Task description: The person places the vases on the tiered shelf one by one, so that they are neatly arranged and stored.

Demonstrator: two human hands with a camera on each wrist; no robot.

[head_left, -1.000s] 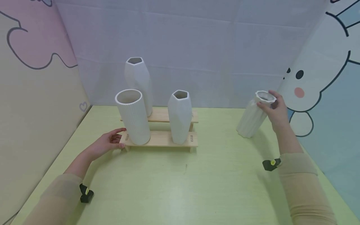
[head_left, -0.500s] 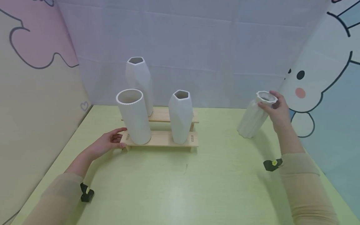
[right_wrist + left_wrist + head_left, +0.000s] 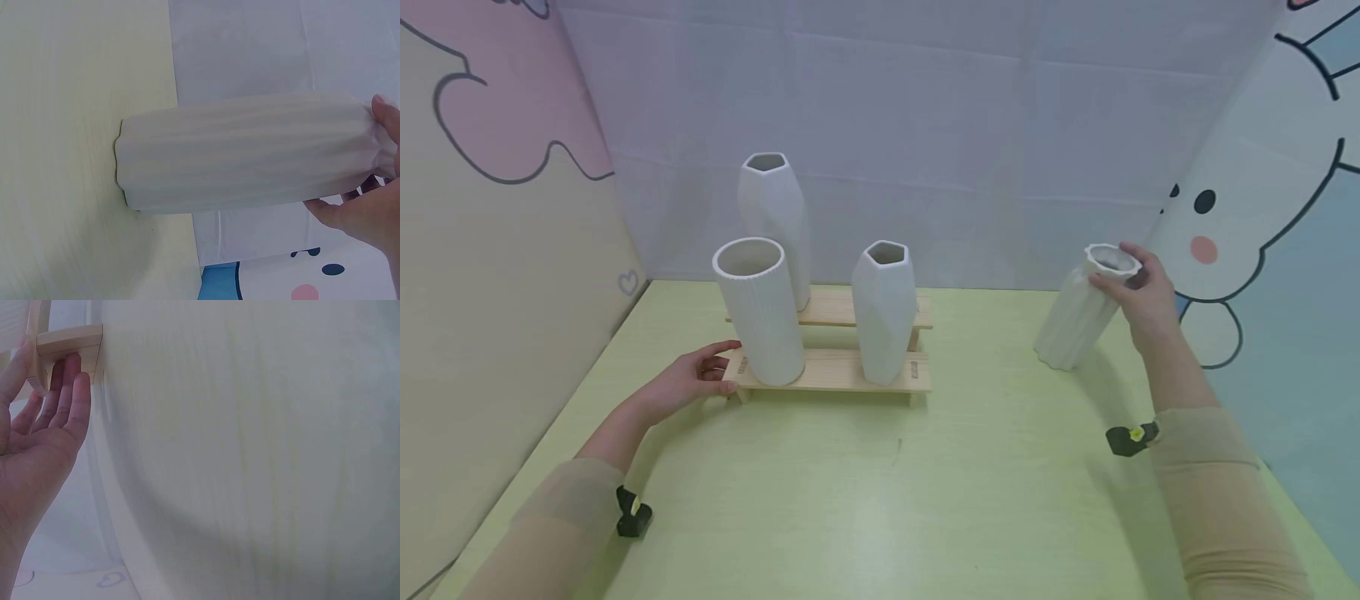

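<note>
At the right, my right hand (image 3: 1144,296) holds a white fluted vase (image 3: 1075,312) by its neck, just under the scalloped rim. The vase leans, mouth toward the hand and base low over the table. In the right wrist view the vase body (image 3: 244,156) lies lengthwise, with thumb and fingers around its neck end. My left hand (image 3: 688,382) grips the left end of a two-step wooden stand (image 3: 829,370). From the left wrist, the thumb lies against the board and the fingers reach around the stand's leg (image 3: 72,339).
A ribbed cylinder vase (image 3: 763,317) and a faceted vase (image 3: 883,317) stand on the lower step. Behind, a taller faceted vase (image 3: 775,208) is on the upper step. A pale curtain (image 3: 962,150) closes the table's back; printed walls flank both sides.
</note>
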